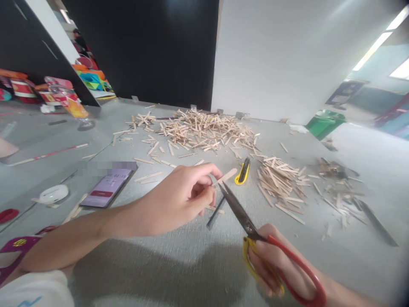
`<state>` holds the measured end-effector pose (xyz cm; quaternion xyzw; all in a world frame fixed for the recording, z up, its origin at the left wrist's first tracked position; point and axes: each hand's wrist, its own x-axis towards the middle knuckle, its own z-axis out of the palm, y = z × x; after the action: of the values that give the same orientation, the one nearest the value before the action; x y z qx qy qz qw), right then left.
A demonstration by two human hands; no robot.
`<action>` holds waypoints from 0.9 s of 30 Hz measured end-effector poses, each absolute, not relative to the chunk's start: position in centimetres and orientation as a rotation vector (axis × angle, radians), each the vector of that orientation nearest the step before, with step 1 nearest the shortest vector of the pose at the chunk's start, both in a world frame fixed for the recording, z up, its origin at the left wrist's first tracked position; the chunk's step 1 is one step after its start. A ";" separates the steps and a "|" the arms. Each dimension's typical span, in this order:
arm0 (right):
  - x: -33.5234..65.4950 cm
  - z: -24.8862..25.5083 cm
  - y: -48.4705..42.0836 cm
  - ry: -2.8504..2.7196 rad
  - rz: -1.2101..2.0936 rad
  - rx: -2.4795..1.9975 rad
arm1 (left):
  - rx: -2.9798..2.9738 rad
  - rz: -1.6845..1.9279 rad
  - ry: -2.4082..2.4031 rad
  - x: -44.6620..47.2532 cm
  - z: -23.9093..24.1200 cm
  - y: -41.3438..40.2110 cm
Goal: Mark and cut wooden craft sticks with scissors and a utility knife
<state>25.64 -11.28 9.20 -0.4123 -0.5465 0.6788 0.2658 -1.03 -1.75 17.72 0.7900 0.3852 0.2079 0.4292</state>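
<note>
My left hand (188, 192) pinches a wooden craft stick (228, 175) between thumb and fingers, its rounded end pointing right. In my right hand (268, 260) is a pair of scissors (239, 213) with one red and one yellow handle loop. The blade tips meet the stick just beyond my left fingertips; how far the blades are apart is hard to tell. Below the stick lies a thin dark strip (215, 213). A yellow utility knife (243, 171) rests on the table just behind the stick.
A large heap of wooden sticks (204, 130) spreads along the back, with a smaller pile (281, 179) to the right. A phone (108, 187) and a white round object (54, 194) lie left. A drink bottle (72, 102) stands back left; a green bin (324, 123) is back right.
</note>
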 end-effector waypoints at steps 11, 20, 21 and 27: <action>25.8 8.1 -11.9 -1.346 1.910 -1.012 | 2.085 0.598 0.963 -1.3 16.9 -2.2; 25.2 8.8 -12.0 -1.410 1.890 -0.944 | 2.000 0.618 0.875 -0.9 17.0 -2.6; 25.3 8.8 -12.1 -1.421 1.885 -0.930 | 1.982 0.613 0.871 -0.9 17.0 -2.7; 25.7 8.5 -12.4 -1.442 1.905 -0.922 | 1.924 0.587 0.864 -1.0 17.0 -2.8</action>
<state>25.74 -12.38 8.50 -0.3449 -0.5394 0.7128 0.2863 -1.00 -2.81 16.99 0.7810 0.3506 0.2385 0.4586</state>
